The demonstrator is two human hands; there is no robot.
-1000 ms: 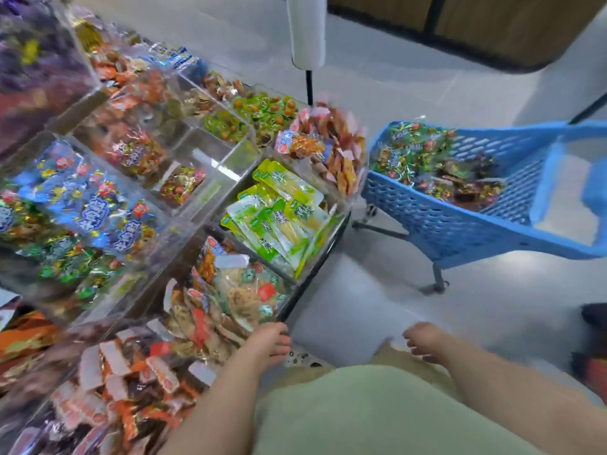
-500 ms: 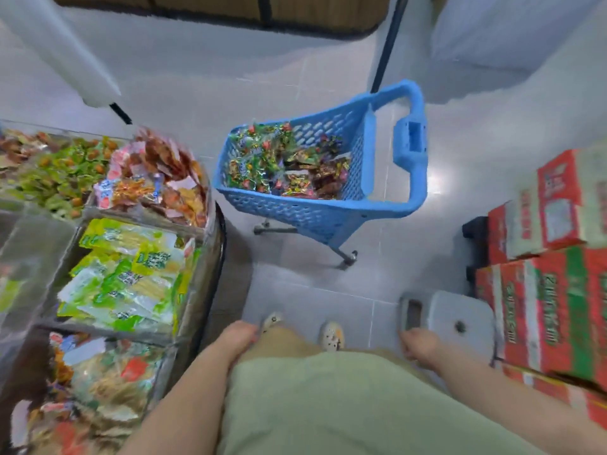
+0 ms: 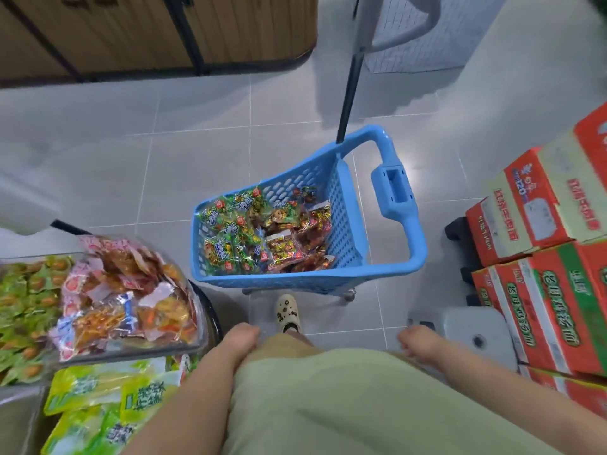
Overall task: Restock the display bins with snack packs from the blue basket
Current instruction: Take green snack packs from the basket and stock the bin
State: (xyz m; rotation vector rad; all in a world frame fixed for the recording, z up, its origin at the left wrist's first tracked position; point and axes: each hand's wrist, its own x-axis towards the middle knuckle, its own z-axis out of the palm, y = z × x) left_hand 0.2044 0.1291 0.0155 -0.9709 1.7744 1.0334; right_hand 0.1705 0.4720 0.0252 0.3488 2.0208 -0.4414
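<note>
Looking straight down at the blue basket (image 3: 416, 257), parked on the grey floor tiles (image 3: 164, 159) just ahead of a cream clog (image 3: 287, 311), big handle on the right side. Loaded with snack packs (image 3: 259, 234): green-printed ones piled toward the left, red and brown ones toward the right. Nothing gripped by either hand here. Left hand (image 3: 241, 339) hanging by the left thigh, fingers loosely curled, empty, just right of the display bins (image 3: 198, 338). Right hand (image 3: 418, 343) out on the other side, a bit blurry, also loosely curled with nothing in it, in front of a grey plastic stool (image 3: 473, 330). As for the bins on the left: nearest one clear-walled and heaped with pink-edged packs (image 3: 124, 290) of orange and brown stuff, close to the basket but not touching it. Small green packs (image 3: 23, 307) in the bin beside that, right at the frame edge. Yellow-green packs (image 3: 108, 395) in the one below, closest to the left forearm. Can't read the labels on any of them. Off to the right, red and green cartons (image 3: 542, 310) stacked up next to the stool. Further back, a black pole (image 3: 348, 90) rising behind the basket handle, plus a wood-panelled counter (image 3: 147, 31) along the top left.
</note>
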